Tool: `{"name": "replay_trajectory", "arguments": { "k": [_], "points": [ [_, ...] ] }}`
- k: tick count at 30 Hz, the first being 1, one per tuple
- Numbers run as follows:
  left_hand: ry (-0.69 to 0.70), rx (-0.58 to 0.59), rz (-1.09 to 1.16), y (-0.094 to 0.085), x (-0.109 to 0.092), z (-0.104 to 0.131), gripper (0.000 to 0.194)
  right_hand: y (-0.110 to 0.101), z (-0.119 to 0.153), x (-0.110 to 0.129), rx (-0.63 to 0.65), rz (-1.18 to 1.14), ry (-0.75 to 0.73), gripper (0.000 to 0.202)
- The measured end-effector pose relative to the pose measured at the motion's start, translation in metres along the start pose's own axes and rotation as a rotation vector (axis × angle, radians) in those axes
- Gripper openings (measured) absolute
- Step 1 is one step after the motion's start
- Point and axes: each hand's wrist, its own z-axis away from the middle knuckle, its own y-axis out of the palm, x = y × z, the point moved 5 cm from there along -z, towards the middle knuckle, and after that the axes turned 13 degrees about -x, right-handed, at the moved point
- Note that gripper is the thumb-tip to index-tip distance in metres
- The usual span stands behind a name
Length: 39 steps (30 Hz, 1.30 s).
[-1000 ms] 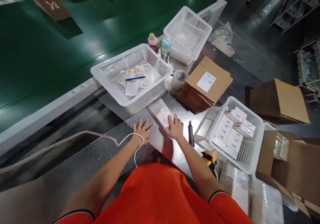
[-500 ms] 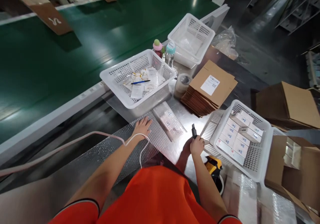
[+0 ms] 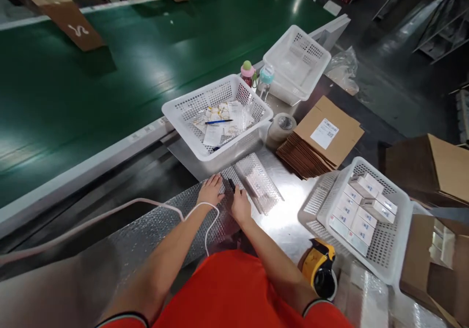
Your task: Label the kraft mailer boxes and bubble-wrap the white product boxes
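Note:
My left hand (image 3: 211, 191) lies flat, fingers stretched, on a sheet of bubble wrap (image 3: 176, 210) that runs off the table's edge toward the lower left. In my right hand (image 3: 241, 207) is a black box cutter (image 3: 231, 185), its front end down at the bubble wrap just right of my left fingers. Beside the cutter, a bubble-wrapped package (image 3: 259, 182) rests on the metal table (image 3: 284, 220). A thin white cord (image 3: 154, 201) passes over my left wrist.
White baskets stand around: one with papers and a pen (image 3: 219, 121), one with small white boxes (image 3: 351, 220). Flattened cartons (image 3: 326, 132), a tape roll (image 3: 281, 128), two bottles (image 3: 264, 81) and a yellow tape dispenser (image 3: 318, 264) are nearby. A green conveyor (image 3: 139, 74) runs behind.
My right hand has moved left with the box cutter, from the bare metal to the bubble wrap by my left hand. My left hand stays on the wrap. The view has shifted slightly.

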Motion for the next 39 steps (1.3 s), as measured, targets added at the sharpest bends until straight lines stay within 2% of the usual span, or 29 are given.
{"name": "replay_trajectory", "arguments": {
  "k": [4, 9, 12, 14, 17, 22, 24, 25, 26, 28, 31, 34, 35, 37, 39],
  "points": [
    [-0.011, -0.031, 0.037, 0.001, 0.002, 0.001, 0.067, 0.01, -0.02, 0.014, 0.006, -0.024, 0.045, 0.057],
    [-0.042, -0.031, 0.049, 0.004, 0.005, 0.001, 0.068, 0.013, -0.026, 0.018, 0.029, 0.021, 0.03, 0.058],
    [-0.045, -0.012, 0.041, 0.006, 0.005, 0.0, 0.07, 0.015, -0.025, 0.017, 0.038, 0.046, 0.009, 0.057],
    [-0.05, 0.004, 0.029, 0.008, 0.006, -0.001, 0.071, 0.016, -0.012, 0.007, 0.061, 0.064, -0.008, 0.058],
    [-0.061, 0.043, 0.008, 0.011, 0.007, -0.004, 0.073, 0.014, 0.043, -0.037, 0.114, 0.082, -0.003, 0.062],
    [-0.082, 0.107, -0.003, 0.017, 0.011, -0.004, 0.074, -0.007, 0.193, -0.156, 0.171, 0.117, 0.15, 0.061],
    [-0.081, 0.115, -0.005, 0.019, 0.01, -0.003, 0.075, -0.025, 0.222, -0.19, 0.073, 0.11, 0.239, 0.056],
    [-0.081, 0.105, -0.009, 0.019, 0.01, -0.002, 0.074, -0.034, 0.223, -0.2, -0.007, 0.108, 0.291, 0.055],
    [-0.08, 0.084, -0.015, 0.018, 0.008, -0.002, 0.074, -0.042, 0.215, -0.206, -0.096, 0.108, 0.347, 0.055],
    [-0.074, 0.021, -0.036, 0.014, 0.004, 0.0, 0.074, -0.053, 0.181, -0.207, -0.242, 0.111, 0.446, 0.058],
    [-0.016, -0.039, -0.084, 0.006, -0.004, 0.002, 0.07, -0.052, 0.118, -0.194, -0.305, 0.12, 0.553, 0.062],
    [0.05, -0.006, -0.146, 0.001, -0.01, 0.008, 0.056, -0.055, 0.079, -0.182, -0.411, 0.148, 0.599, 0.06],
    [0.057, 0.004, -0.165, 0.0, -0.01, 0.011, 0.052, -0.06, 0.071, -0.178, -0.471, 0.146, 0.563, 0.059],
    [0.055, 0.005, -0.192, -0.004, -0.01, 0.015, 0.047, -0.071, 0.053, -0.165, -0.55, 0.108, 0.378, 0.053],
    [0.024, 0.001, -0.206, -0.006, -0.009, 0.019, 0.045, -0.078, 0.03, -0.144, -0.509, 0.057, 0.114, 0.047]
  ]
}}
